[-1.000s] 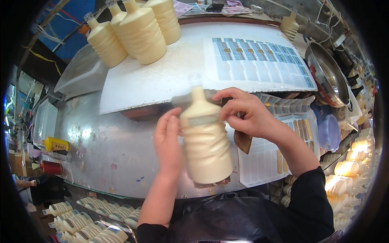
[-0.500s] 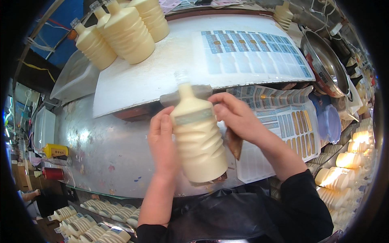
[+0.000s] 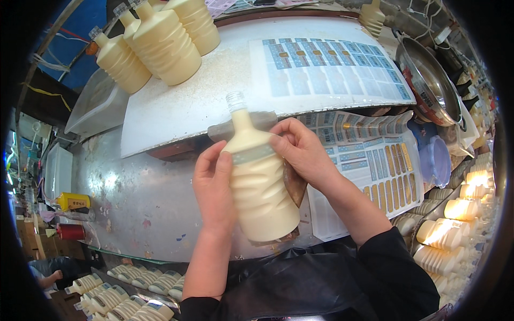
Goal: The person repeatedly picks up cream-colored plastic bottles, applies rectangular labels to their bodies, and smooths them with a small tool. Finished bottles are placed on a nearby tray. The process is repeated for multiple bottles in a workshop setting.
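A cream-coloured bottle (image 3: 265, 206) with wavy ridges and a clear threaded neck lies tilted in front of me. A pale blue-grey label strip (image 3: 251, 154) crosses its shoulder. My left hand (image 3: 213, 174) grips the bottle's left side, thumb at the strip's left end. At the right shoulder, my right hand (image 3: 302, 152) presses its thumb near the strip's other end, fingers curled. A brown pointed flat piece (image 3: 295, 187) shows below the right hand; whether the fingers hold it is hidden. Behind the bottle's neck is a grey pad (image 3: 219, 131).
A white board (image 3: 230, 64) bears a label sheet (image 3: 332, 67) and several cream bottles (image 3: 166, 45). More label sheets (image 3: 369, 214) lie to the right, beside a purple tub (image 3: 435, 163) and a metal pan (image 3: 428, 75). Racked bottles (image 3: 444, 235) line the lower right and lower left.
My right hand has shifted slightly left, its thumb now pressed onto the bottle's shoulder by the strip. The brown piece has moved left with it. The left hand keeps nearly the same place.
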The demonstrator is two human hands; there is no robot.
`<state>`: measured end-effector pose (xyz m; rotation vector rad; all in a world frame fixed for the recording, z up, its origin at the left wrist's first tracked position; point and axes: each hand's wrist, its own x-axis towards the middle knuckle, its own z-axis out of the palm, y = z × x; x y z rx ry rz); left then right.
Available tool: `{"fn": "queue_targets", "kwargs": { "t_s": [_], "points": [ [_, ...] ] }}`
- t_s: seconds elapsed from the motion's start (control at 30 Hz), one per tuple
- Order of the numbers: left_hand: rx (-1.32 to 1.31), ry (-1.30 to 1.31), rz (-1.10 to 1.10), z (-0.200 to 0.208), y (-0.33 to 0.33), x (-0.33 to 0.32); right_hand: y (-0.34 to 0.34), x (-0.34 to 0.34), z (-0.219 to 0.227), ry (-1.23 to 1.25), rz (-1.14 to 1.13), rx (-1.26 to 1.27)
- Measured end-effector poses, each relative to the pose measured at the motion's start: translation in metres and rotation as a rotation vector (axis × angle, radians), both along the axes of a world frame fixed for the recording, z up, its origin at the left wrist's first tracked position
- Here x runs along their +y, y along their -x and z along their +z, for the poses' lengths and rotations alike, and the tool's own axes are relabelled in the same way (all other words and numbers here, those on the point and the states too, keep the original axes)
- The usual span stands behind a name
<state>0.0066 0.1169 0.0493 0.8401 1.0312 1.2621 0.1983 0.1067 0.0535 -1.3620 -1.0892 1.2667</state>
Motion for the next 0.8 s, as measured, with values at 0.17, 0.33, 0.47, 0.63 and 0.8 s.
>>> {"fn": "queue_targets", "kwargs": {
  "t_s": [0.17, 0.33, 0.47, 0.63, 0.8],
  "points": [
    [-0.045, 0.040, -0.020, -0.002, 0.004, 0.003, -0.004, -0.001, 0.003, -0.026, -0.016, 0.040],
    [-0.103, 0.044, -0.039, -0.002, 0.005, 0.003, 0.001, -0.006, 0.014, -0.009, -0.017, -0.238],
    [-0.046, 0.011, -0.043, 0.000, 0.002, 0.001, 0.006, -0.005, 0.012, -0.010, -0.048, -0.308],
    [-0.051, 0.011, -0.045, -0.002, 0.003, 0.002, 0.006, -0.005, 0.009, -0.012, -0.058, -0.301],
    [-0.041, 0.012, -0.050, -0.005, 0.004, 0.002, 0.002, -0.004, 0.004, 0.000, -0.033, -0.259]
  ]
}}
